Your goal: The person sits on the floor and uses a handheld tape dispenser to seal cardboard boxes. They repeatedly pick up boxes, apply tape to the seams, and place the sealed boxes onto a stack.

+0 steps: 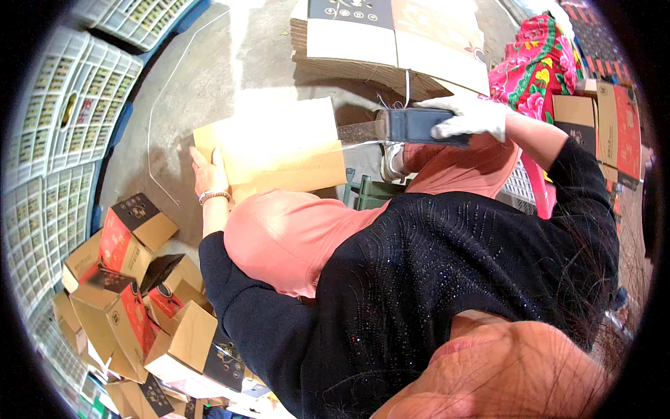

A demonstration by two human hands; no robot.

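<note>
A cardboard box (282, 165) rests by my raised knee, its upper part washed out by bright light. My left hand (210, 175), bare with a bracelet at the wrist, holds the box's left edge with the thumb over it. In a white glove, my right hand (463, 118) grips a dark tape dispenser (411, 125) to the right of the box. Clear packing tape (361, 133) spans from the dispenser to the box's right side.
A strapped stack of flat printed cartons (350, 47) lies ahead. White plastic crates (78, 94) line the left. Several folded boxes (136, 293) are heaped at lower left. A floral cloth (539, 68) and more cartons (617, 128) stand at right. A white strap (152, 125) lies on the concrete floor.
</note>
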